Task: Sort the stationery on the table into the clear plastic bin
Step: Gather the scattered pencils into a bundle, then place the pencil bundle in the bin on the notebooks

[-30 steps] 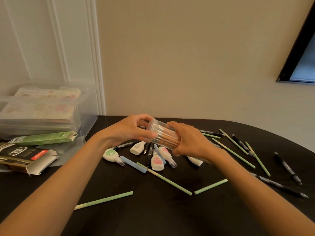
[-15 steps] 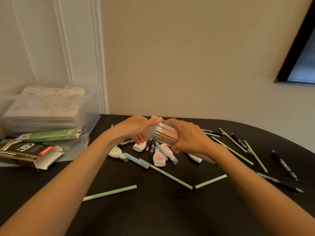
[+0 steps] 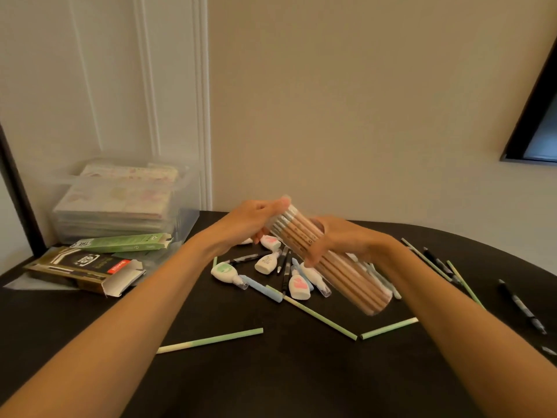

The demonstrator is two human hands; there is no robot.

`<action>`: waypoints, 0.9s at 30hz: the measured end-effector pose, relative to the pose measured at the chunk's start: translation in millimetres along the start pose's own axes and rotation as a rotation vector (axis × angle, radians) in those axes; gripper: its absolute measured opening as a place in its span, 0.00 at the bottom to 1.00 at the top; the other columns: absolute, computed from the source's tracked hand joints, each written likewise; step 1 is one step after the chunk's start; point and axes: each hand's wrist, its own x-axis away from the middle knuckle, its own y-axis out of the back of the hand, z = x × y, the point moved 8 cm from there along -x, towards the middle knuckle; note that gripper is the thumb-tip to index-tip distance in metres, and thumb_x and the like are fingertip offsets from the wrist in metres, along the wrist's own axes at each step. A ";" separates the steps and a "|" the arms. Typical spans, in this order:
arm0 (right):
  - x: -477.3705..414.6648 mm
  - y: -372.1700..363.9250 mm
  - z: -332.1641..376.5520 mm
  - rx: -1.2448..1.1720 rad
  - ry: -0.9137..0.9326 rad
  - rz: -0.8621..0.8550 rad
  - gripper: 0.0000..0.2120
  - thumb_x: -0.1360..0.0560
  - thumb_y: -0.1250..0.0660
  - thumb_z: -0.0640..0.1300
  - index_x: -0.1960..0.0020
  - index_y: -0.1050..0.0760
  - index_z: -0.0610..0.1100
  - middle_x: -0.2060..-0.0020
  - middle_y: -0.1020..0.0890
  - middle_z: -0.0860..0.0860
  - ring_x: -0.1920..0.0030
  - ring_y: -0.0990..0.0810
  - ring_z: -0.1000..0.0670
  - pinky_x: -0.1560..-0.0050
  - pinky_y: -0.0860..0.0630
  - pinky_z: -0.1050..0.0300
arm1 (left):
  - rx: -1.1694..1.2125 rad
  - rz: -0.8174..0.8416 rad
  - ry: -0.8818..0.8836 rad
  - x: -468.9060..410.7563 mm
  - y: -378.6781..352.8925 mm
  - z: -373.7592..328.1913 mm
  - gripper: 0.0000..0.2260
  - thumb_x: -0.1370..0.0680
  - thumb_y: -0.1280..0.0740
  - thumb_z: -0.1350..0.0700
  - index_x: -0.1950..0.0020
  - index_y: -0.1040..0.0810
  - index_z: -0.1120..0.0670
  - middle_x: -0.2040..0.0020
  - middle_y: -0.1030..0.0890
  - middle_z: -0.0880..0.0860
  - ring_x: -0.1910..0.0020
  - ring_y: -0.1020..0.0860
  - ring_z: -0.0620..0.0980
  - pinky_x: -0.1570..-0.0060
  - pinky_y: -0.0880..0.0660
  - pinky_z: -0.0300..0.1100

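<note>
Head view: we see a clear tube of wooden pencils (image 3: 340,276) held in the air above the dark table (image 3: 271,381), over a scatter of white correction tapes (image 3: 266,263). It is well apart from the clear plastic bin (image 3: 188,191) at the far left.

The left hand (image 3: 256,220) curls its fingertips round the tube's far end, where the pencils' metal bands show. The right hand (image 3: 337,239) wraps its fingers round the tube's middle. Both hands grip it.

We judge the tube stiff and smooth, so it could slide in a loose grip. Packed full, it should feel fairly weighty for its size, though not fragile. We cannot tell whether either end is capped. The surest hold looks like 1 hand round the middle, with the other steadying an end so nothing spills out.

The long axis runs on a slant, from the far-left end down to the near-right end. The far end sits higher, and the near end tilts toward us and the table.
</note>
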 end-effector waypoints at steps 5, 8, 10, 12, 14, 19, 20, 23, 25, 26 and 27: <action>-51.2 11.6 -1.2 -0.127 -0.055 -0.098 0.38 0.40 0.27 0.54 0.33 0.36 0.49 0.45 0.24 0.50 0.45 0.23 0.51 0.47 0.24 0.54 | 0.197 -0.147 0.198 -25.3 37.0 26.7 0.24 0.19 0.51 0.41 0.40 0.28 0.58 0.59 0.26 0.54 0.57 0.26 0.50 0.55 0.26 0.43; -80.4 25.7 -5.3 -0.438 -0.096 -0.229 0.31 0.31 0.29 0.54 0.33 0.37 0.46 0.46 0.24 0.46 0.46 0.23 0.47 0.46 0.24 0.50 | 0.184 -0.200 0.320 -42.9 58.4 53.3 0.20 0.18 0.50 0.47 0.31 0.35 0.56 0.56 0.23 0.55 0.57 0.23 0.51 0.61 0.24 0.40; -99.2 39.3 -5.2 -0.714 -0.129 -0.367 0.20 0.26 0.33 0.50 0.39 0.33 0.43 0.50 0.24 0.45 0.50 0.23 0.48 0.52 0.24 0.52 | 0.164 -0.192 0.370 -54.6 71.4 64.5 0.20 0.17 0.50 0.48 0.28 0.39 0.56 0.54 0.22 0.56 0.57 0.21 0.52 0.61 0.23 0.41; -118.3 50.8 0.0 -0.992 -0.161 -0.465 0.08 0.24 0.35 0.46 0.50 0.31 0.43 0.55 0.25 0.46 0.55 0.24 0.48 0.53 0.26 0.50 | 0.169 -0.141 0.394 -66.5 81.3 67.4 0.23 0.18 0.50 0.44 0.28 0.42 0.55 0.50 0.22 0.58 0.55 0.21 0.54 0.57 0.23 0.44; -138.4 59.9 13.3 -1.145 -0.170 -0.500 0.04 0.23 0.36 0.43 0.55 0.30 0.43 0.59 0.25 0.46 0.57 0.25 0.48 0.49 0.27 0.46 | 0.103 -0.023 0.397 -77.8 86.1 60.5 0.25 0.21 0.48 0.39 0.29 0.40 0.53 0.48 0.23 0.56 0.53 0.21 0.51 0.57 0.23 0.42; -176.1 72.5 54.9 -1.225 -0.206 -0.425 0.03 0.23 0.37 0.41 0.51 0.28 0.41 0.57 0.24 0.45 0.53 0.24 0.45 0.48 0.27 0.43 | -0.252 0.040 0.404 -104.0 119.8 42.9 0.25 0.29 0.29 0.46 0.36 0.29 0.54 0.45 0.23 0.52 0.48 0.24 0.50 0.51 0.26 0.41; -180.4 71.9 62.0 -1.225 -0.227 -0.373 0.05 0.23 0.37 0.40 0.48 0.29 0.40 0.55 0.24 0.44 0.53 0.24 0.44 0.48 0.27 0.42 | -0.328 -0.005 0.412 -106.2 130.8 41.1 0.24 0.30 0.27 0.48 0.38 0.29 0.54 0.45 0.23 0.53 0.49 0.24 0.50 0.51 0.26 0.42; -192.0 81.3 83.1 -1.198 -0.289 -0.323 0.05 0.24 0.36 0.35 0.48 0.29 0.39 0.53 0.24 0.42 0.47 0.24 0.43 0.42 0.28 0.45 | -0.456 -0.061 0.472 -106.8 168.9 40.0 0.24 0.32 0.26 0.53 0.40 0.30 0.55 0.47 0.25 0.52 0.51 0.25 0.51 0.53 0.27 0.42; -202.4 95.2 93.4 -1.086 -0.284 -0.398 0.20 0.26 0.34 0.32 0.37 0.35 0.37 0.45 0.25 0.39 0.42 0.25 0.44 0.40 0.28 0.49 | -0.527 -0.086 0.512 -104.1 201.4 43.8 0.23 0.33 0.26 0.55 0.42 0.31 0.53 0.49 0.25 0.51 0.53 0.25 0.51 0.54 0.28 0.43; -206.7 101.7 96.7 -0.993 -0.279 -0.439 0.33 0.28 0.32 0.32 0.28 0.45 0.39 0.39 0.29 0.38 0.39 0.26 0.43 0.38 0.28 0.49 | -0.561 -0.100 0.530 -102.1 216.8 46.8 0.23 0.34 0.26 0.56 0.43 0.32 0.52 0.50 0.24 0.51 0.53 0.25 0.51 0.53 0.28 0.43; -212.9 107.9 99.8 -0.860 -0.278 -0.467 0.44 0.30 0.29 0.31 0.25 0.54 0.43 0.33 0.33 0.39 0.35 0.29 0.42 0.36 0.29 0.47 | -0.597 -0.112 0.545 -101.2 232.6 50.3 0.23 0.34 0.26 0.56 0.44 0.32 0.51 0.49 0.23 0.51 0.54 0.25 0.51 0.52 0.28 0.44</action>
